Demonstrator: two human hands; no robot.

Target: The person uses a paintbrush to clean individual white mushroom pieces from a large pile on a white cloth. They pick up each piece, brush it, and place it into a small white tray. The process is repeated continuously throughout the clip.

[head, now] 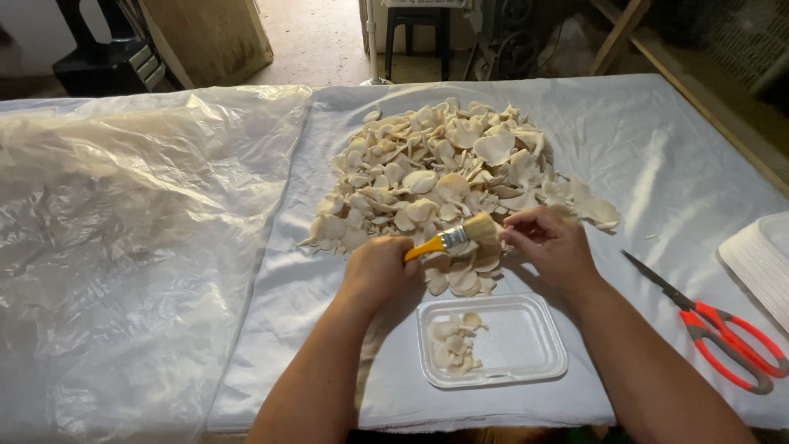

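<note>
While the left hand (380, 271) grips a yellow-handled bristle brush (459, 237) and the right hand (549, 242) pinches a pale oyster mushroom (486, 261) near the table's front edge, hard strokes could tear its cap.

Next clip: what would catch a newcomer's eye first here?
A big pile of pale mushrooms fills the middle of the plastic-covered table. Just in front of it, the left hand holds a yellow-handled brush against something the right hand pinches. Red-handled scissors lie at the right.

Cream-beige mushrooms (444, 173), a yellow-handled brush (456, 237), a white foam tray (526, 345), red-handled scissors (723, 333), a white sheet (657, 140).
</note>
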